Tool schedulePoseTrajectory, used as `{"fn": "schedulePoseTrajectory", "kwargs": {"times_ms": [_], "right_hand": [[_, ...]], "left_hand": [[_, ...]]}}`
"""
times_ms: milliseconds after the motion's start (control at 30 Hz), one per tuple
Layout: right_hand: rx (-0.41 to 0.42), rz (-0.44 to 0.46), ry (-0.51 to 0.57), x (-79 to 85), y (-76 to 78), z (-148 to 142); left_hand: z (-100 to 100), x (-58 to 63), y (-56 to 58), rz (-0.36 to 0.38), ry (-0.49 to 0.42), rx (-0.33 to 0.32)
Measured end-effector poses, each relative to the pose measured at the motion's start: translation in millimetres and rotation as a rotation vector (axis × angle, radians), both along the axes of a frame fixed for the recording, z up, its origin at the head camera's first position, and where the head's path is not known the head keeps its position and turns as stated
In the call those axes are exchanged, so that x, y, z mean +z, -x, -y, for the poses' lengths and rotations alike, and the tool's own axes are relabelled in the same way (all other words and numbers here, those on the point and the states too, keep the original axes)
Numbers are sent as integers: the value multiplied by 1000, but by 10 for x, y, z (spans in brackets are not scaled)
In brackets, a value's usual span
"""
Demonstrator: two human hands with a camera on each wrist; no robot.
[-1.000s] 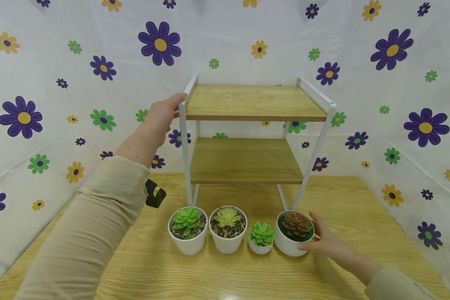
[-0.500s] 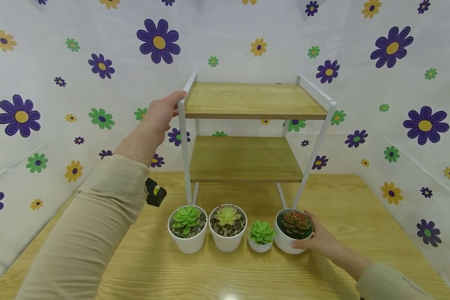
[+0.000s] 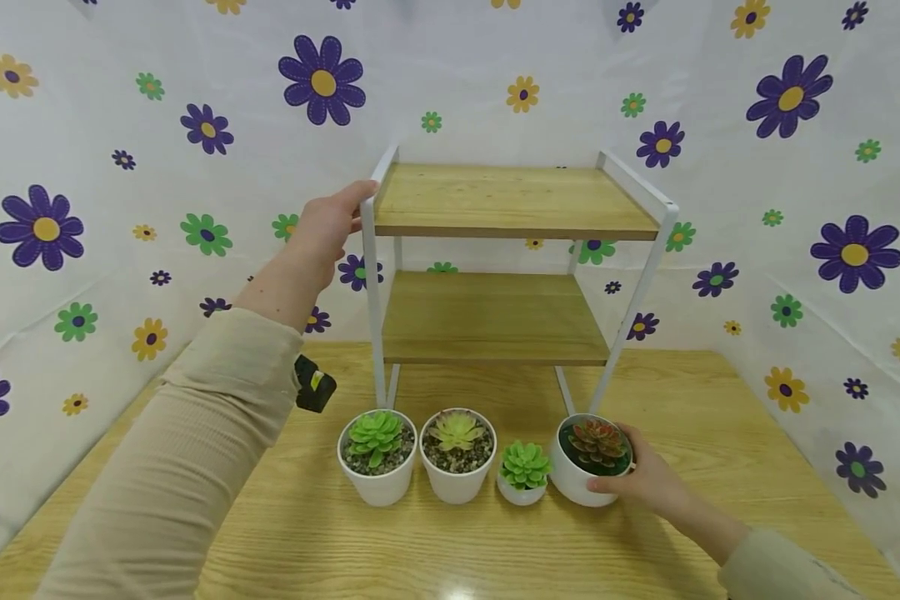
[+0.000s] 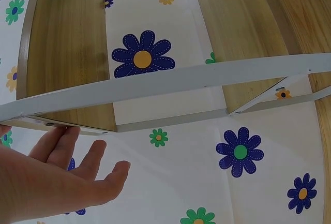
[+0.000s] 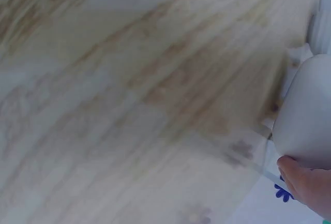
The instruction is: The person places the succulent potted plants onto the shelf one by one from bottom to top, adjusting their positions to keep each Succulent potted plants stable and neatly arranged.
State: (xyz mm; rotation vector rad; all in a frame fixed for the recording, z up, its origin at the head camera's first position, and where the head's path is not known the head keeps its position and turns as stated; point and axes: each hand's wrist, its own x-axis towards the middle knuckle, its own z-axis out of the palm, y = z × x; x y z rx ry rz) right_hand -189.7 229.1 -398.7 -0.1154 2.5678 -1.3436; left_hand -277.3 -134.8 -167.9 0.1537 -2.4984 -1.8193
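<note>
"What is the left hand point(image 3: 328, 229) doing?"

"Gripping the upper left corner of the two-tier shelf point(image 3: 517, 200). Its fingers bend against the white frame point(image 4: 165, 84), though the wrist view shows two of them free beside it."

"And the right hand point(image 3: 648, 479)?"

"Holding the white pot with the red-tinged succulent point(image 3: 579, 485), thumb on the near side and fingers curled round the right. That pot is upright, just in front of the shelf's right legs. I can't tell whether its base touches the wood-grain table point(image 3: 390, 550)."

"What else is in front of the shelf?"

"A bright green succulent point(image 3: 377, 462) by its left legs, then a yellow-green succulent point(image 3: 457, 458), then a small green succulent point(image 3: 525, 467), all in white pots. Behind the shelf hangs a flower-print backdrop point(image 3: 465, 75)."
</note>
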Motion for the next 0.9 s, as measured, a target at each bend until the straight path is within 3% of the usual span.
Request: {"fn": "schedulePoseTrajectory", "kwargs": {"times_ms": [233, 433, 633, 900], "right_hand": [[26, -37, -8, 164, -41, -55], [52, -123, 31, 354, -71, -60], [93, -196, 43, 659, -68, -2], [84, -168, 3, 1111, -28, 211]], "left_hand": [[-15, 9, -4, -2, -12, 9], [-18, -4, -12, 4, -10, 19], [-13, -8, -10, 6, -16, 17], [-18, -13, 4, 10, -37, 10]]}}
